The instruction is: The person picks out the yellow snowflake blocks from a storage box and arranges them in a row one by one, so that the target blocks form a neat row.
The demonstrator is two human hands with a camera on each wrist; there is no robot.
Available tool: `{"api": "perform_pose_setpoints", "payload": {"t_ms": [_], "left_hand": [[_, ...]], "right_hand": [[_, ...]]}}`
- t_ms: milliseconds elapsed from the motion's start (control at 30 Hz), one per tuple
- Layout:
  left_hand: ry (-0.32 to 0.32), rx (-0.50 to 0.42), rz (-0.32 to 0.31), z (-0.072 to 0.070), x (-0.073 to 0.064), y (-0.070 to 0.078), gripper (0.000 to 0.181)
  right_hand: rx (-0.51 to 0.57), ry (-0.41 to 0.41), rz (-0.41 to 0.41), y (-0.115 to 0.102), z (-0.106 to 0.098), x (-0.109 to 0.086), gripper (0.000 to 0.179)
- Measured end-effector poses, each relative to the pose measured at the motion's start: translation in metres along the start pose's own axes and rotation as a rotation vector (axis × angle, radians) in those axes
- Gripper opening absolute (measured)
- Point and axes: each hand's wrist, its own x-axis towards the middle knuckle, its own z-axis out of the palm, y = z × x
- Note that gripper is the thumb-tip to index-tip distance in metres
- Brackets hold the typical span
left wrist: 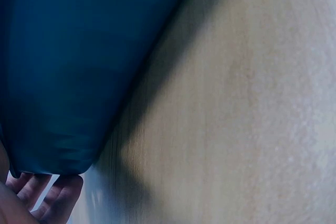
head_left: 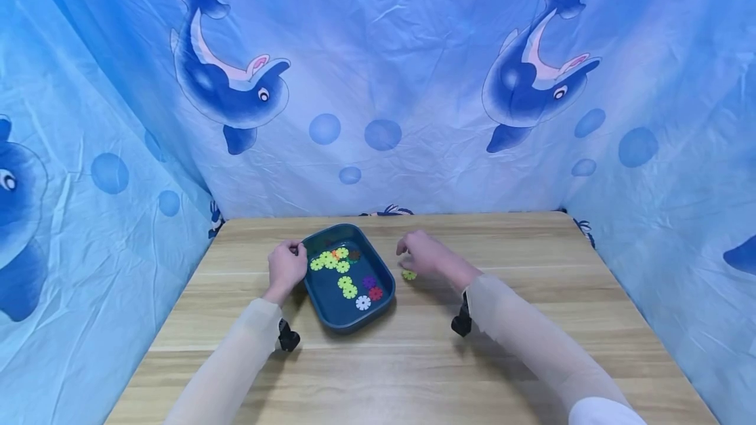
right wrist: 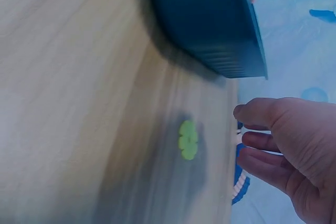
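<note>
A dark blue bin [head_left: 328, 295] stands on the table, holding several notched plastic building discs, mostly yellow-green. My left hand [head_left: 287, 266] grips the bin's left rim with curled fingers, and the left wrist view catches its fingertips [left wrist: 65, 195] at the bin's edge. To the right of the bin, one yellow-green disc [right wrist: 188, 140] lies on the wood. Just over that disc hovers my right hand [head_left: 430, 254], its fingers bent loosely and apart from it. Nothing shows between the thumb and fingers in the right wrist view.
Inside the bin a white disc [head_left: 363, 302], a red disc [head_left: 375, 293] and a purple disc [head_left: 369, 282] lie toward the near right. The wooden table [head_left: 378, 379] ends at a blue dolphin-print curtain [head_left: 378, 71] behind and on both sides.
</note>
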Motion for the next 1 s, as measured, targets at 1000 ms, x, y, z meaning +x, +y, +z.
{"api": "perform_pose_setpoints", "payload": {"t_ms": [1000], "left_hand": [[-0.006,0.007,-0.012,-0.002,-0.002,0.002,0.04]], "right_hand": [[-0.101,0.092,-0.139,-0.043,-0.022,0.023,0.019]]}}
